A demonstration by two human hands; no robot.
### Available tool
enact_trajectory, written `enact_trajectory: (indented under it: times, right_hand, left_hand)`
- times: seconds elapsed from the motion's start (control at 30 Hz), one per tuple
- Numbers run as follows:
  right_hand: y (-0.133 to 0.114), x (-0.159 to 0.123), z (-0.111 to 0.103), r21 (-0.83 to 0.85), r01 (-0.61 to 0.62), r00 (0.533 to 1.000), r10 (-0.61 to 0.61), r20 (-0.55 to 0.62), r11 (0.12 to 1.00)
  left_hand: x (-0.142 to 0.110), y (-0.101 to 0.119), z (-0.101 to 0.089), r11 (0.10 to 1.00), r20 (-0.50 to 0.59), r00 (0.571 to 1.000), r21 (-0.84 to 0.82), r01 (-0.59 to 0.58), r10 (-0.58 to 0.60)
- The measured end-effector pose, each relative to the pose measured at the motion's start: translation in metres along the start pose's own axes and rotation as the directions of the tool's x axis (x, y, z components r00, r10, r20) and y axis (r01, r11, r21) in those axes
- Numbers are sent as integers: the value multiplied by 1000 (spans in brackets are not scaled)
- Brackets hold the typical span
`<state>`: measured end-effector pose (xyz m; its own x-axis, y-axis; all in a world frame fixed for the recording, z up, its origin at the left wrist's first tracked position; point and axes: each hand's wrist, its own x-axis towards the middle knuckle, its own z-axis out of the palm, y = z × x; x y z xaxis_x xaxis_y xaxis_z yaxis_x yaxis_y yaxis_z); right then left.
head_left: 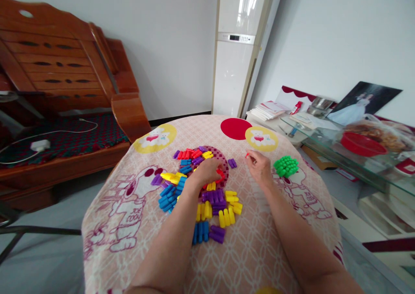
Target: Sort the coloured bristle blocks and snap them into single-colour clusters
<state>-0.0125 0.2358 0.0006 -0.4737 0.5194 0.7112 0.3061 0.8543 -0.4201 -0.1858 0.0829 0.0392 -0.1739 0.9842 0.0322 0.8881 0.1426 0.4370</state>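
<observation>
My left hand reaches over a pile of plastic building pieces, its fingers closed around a red building piece. Under and around it lie blue pieces, yellow pieces, purple pieces and more red pieces. To the right, my right hand pinches a small red piece, mostly hidden by the fingers. Between the hands sits a lone purple piece. A cluster of green pieces stands to the right of my right hand.
A patterned cloth covers the round table. A wooden bench with a white charger stands at the left. Behind is a tall white air conditioner. At the right, a glass shelf holds a red bowl and papers.
</observation>
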Motion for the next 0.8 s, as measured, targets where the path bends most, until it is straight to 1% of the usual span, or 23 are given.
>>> enact_trajectory:
  times: [0.1,0.17,0.23,0.33,0.47,0.6,0.67,0.73,0.8]
  right_hand:
    - [-24,-6,11,120,114,982,-130,135,986]
    - [-39,-9,16,187,169,958,-206,200,968]
    - [-48,-11,19,228,208,938,-260,229,951]
    - [-52,-11,19,231,226,927,-282,248,946]
    - [-49,-9,16,233,231,926,-287,246,945]
    - [-47,-9,14,258,236,928,-296,226,937]
    - [-48,-9,15,249,252,926,-308,220,935]
    - [-49,-10,16,238,261,929,-310,201,936]
    - [-49,-9,16,219,245,947,-282,157,945]
  left_hand:
    - [2,1,3,997,-147,989,-83,-10,-2]
    - [5,-1,5,976,-239,971,-216,-26,-27]
    - [7,-6,6,927,-282,957,-372,-43,-69]
    - [11,-13,8,836,-261,959,-547,-50,-113]
    - [12,-17,11,717,-194,970,-696,-29,-149]
    - [10,-17,10,561,-108,979,-828,6,-171]
    - [9,-17,9,527,-82,979,-849,30,-187]
    - [9,-16,9,526,-65,979,-849,48,-194]
    - [9,-15,9,513,-66,980,-857,40,-186]
